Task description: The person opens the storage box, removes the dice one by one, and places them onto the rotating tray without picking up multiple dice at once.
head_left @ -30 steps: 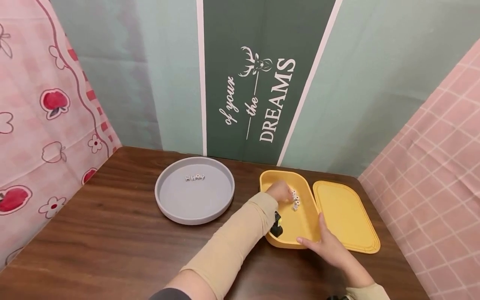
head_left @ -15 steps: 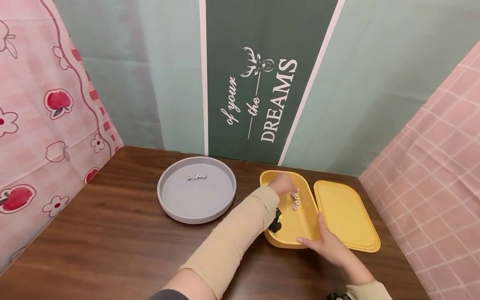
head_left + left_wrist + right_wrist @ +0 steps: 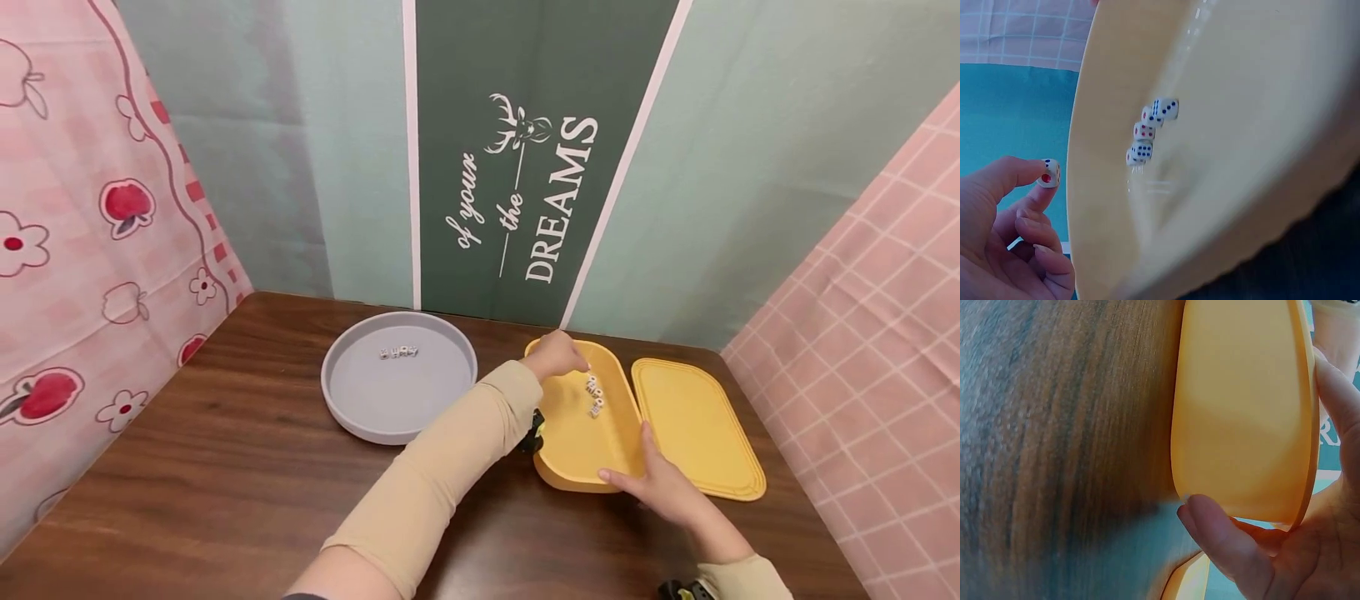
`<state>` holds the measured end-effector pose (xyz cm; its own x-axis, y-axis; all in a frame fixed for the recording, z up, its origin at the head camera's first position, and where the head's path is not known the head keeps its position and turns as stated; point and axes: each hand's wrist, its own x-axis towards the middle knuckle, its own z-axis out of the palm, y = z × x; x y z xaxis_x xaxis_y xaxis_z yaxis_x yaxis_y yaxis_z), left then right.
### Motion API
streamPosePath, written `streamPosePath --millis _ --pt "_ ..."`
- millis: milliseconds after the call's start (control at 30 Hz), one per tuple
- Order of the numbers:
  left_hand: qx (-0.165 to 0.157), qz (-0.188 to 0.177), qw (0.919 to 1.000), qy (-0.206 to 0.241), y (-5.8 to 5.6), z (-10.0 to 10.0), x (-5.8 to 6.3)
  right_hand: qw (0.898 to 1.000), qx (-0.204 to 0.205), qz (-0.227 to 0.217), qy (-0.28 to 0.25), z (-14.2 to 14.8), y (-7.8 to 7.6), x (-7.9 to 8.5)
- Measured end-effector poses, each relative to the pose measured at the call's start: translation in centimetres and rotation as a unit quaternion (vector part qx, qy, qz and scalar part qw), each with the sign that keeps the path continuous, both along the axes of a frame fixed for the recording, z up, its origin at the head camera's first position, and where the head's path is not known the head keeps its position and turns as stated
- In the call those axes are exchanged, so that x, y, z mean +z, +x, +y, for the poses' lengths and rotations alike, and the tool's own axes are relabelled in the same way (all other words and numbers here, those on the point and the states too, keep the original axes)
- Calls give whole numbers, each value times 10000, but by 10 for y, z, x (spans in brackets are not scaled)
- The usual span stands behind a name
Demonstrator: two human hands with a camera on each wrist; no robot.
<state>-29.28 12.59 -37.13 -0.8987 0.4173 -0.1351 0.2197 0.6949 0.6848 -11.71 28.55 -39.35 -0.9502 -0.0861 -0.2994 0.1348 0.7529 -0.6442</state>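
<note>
At a yellow box (image 3: 577, 446), the left hand (image 3: 553, 355) is pinching a die (image 3: 1050, 173), the right hand (image 3: 663, 490) gripping the box. Transfer is apparently unfolding, next demanding steady carrying.

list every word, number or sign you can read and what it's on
"of your": green panel
"the": green panel
"DREAMS": green panel
Held die, dice in box: pips, no digits
Dice on plate: marks too small to read
</note>
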Motion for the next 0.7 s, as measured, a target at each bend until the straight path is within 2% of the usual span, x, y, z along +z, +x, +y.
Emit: streamPosePath --millis 100,267,500,700 --pt "91 62 9999 92 5 -9 4 9998 -91 -102 -176 -1 0 0" --pt "285 -34 9982 533 11 -21 7 9998 -88 -78 -159 -2 0 -1" --pt "322 -117 9969 704 11 -35 7 9998 -54 -102 -139 -3 0 -2" --pt "340 -38 9960 821 10 -42 15 9999 -28 -61 -86 0 -1 0"
